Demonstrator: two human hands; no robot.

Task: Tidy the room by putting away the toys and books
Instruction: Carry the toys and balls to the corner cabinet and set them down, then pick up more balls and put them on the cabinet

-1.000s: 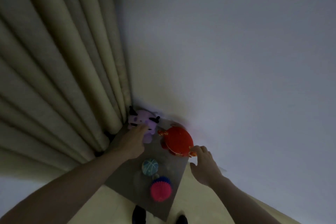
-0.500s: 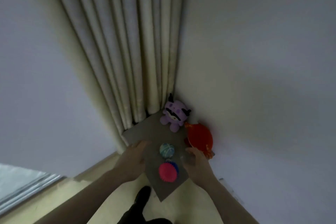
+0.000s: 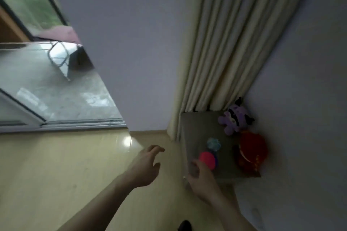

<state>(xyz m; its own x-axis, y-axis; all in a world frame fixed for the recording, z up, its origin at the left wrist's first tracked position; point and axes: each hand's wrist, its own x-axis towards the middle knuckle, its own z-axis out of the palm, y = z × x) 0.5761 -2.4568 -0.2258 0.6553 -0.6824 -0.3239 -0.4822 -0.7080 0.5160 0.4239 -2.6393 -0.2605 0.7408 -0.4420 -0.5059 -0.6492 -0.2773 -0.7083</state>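
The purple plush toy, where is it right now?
In the head view the purple plush toy sits at the far right corner of the grey board, against the wall beside the curtain, just beyond the red plush toy.

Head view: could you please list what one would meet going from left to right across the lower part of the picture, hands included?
Window sill → left hand → right hand → pink spiky ball → red plush toy → wall.
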